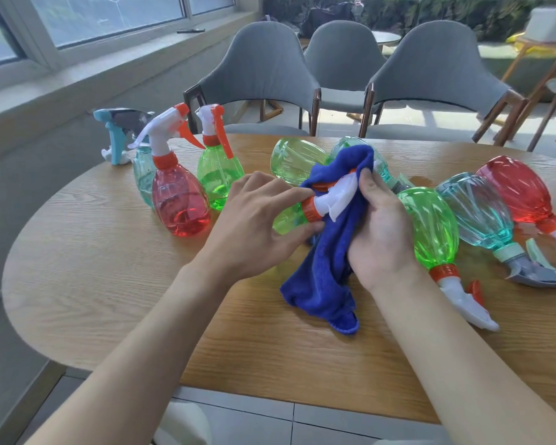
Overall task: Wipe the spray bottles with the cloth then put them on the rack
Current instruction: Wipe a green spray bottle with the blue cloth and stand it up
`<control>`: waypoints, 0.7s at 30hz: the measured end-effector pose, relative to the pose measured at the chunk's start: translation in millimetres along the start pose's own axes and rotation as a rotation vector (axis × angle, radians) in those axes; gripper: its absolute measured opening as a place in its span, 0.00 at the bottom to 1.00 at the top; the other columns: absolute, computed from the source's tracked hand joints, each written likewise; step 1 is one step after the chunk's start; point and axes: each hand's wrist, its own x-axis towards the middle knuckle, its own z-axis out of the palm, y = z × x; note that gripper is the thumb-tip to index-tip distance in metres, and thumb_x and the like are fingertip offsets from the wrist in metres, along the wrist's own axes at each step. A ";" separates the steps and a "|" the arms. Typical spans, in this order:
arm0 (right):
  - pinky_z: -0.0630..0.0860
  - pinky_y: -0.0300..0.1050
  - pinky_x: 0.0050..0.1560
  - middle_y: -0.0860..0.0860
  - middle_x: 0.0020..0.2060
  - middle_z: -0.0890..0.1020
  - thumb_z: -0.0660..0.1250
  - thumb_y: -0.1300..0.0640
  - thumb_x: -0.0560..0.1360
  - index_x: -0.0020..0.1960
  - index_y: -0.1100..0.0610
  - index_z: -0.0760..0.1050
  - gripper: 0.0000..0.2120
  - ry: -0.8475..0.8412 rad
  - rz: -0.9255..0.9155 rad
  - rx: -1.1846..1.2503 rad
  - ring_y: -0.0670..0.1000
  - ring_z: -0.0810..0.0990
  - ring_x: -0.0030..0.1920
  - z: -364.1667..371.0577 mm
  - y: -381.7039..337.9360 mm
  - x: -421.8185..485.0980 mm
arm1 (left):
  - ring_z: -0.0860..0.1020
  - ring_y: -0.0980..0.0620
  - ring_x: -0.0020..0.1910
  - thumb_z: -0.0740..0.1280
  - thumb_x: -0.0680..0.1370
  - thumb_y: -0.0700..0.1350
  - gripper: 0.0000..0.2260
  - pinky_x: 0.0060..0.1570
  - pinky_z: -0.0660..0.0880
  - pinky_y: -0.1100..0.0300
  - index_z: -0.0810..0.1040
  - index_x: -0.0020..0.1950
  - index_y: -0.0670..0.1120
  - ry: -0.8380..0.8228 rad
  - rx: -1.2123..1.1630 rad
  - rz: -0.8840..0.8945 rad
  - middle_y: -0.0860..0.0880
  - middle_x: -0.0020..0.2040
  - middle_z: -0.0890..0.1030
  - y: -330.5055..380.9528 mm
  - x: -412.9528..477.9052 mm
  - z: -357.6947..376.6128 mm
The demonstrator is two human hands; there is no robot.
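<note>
Head view, left to right: three spray bottles stand upright at the far left of the wooden table (pixel 109 284), an upright teal bottle (pixel 143 175) farthest back, an upright red bottle (pixel 180 203) in front of it and an upright green bottle (pixel 219 178) just beside. Right of these, the left hand (pixel 254 226) curls its fingers and thumb round the body of the held green bottle (pixel 288 220), which lies tilted with its orange collar and white spray head pointing right. That head is partly wrapped in the blue cloth (pixel 328 277), whose loose end hangs down onto the table between the two wrists. The right hand (pixel 382 232) grips the bunched cloth against the spray head, thumb on top. Behind the hands, a far green bottle (pixel 294 160) and a far teal bottle (pixel 384 170) lie on their sides. Right of the right hand, a lying green bottle (pixel 434 226), a lying teal bottle (pixel 479 210) and a lying red bottle (pixel 517 191) rest side by side, heads toward the near edge.
</note>
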 end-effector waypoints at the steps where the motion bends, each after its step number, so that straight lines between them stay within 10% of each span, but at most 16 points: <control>1: 0.77 0.67 0.67 0.65 0.63 0.82 0.64 0.54 0.85 0.67 0.57 0.78 0.13 0.010 -0.014 -0.004 0.65 0.83 0.61 -0.6 -0.4 0.4 | 0.75 0.48 0.59 0.70 0.79 0.66 0.21 0.64 0.68 0.48 0.84 0.66 0.55 -0.007 0.006 -0.003 0.57 0.56 0.81 0.1 0.4 -0.5; 16: 0.75 0.55 0.73 0.59 0.59 0.83 0.62 0.58 0.85 0.70 0.62 0.77 0.16 -0.002 -0.065 -0.036 0.58 0.81 0.63 -4.7 -4.8 3.2 | 0.78 0.45 0.59 0.65 0.86 0.53 0.16 0.70 0.67 0.47 0.79 0.71 0.47 -0.017 -0.047 -0.056 0.52 0.59 0.82 -1.9 3.4 -3.6; 21: 0.83 0.49 0.54 0.56 0.49 0.85 0.64 0.63 0.84 0.61 0.60 0.81 0.09 -0.028 -0.126 -0.114 0.53 0.84 0.49 1.5 -4.5 -2.0 | 0.79 0.48 0.63 0.66 0.86 0.52 0.17 0.69 0.68 0.50 0.79 0.72 0.45 -0.011 -0.168 -0.117 0.53 0.65 0.83 -3.0 1.5 -8.9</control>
